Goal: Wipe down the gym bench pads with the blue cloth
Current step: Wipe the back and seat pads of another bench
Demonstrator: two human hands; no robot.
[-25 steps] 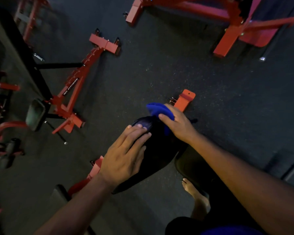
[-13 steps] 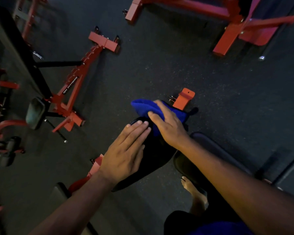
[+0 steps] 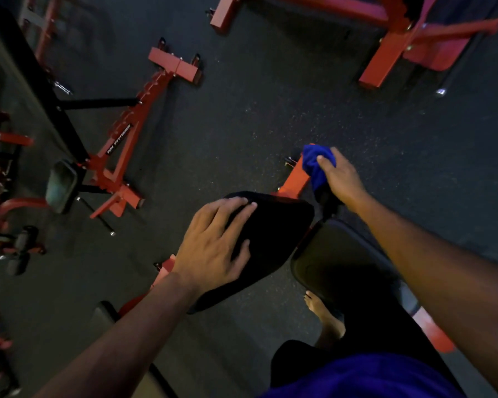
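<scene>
A black bench pad [image 3: 273, 239] lies tilted in the middle of the view on a red frame. My left hand [image 3: 216, 242] rests flat on its left part, fingers spread and straight. To the right of it is a second dark pad [image 3: 337, 259]. My right hand [image 3: 342, 179] grips the bunched blue cloth [image 3: 316, 165] above the far right corner of the black pad, off its surface, over the red frame foot [image 3: 295, 179].
Dark speckled rubber floor [image 3: 270, 110] all around. A red bench frame [image 3: 127, 145] with a small pad stands at the left, another red frame [image 3: 385, 38] at the top right. Dumbbells [image 3: 20, 248] lie at the left edge. A bare foot [image 3: 325, 317] stands below the pads.
My right hand has lifted the blue cloth off the pad's far end and carried it right and away. My left hand stays on the pad.
</scene>
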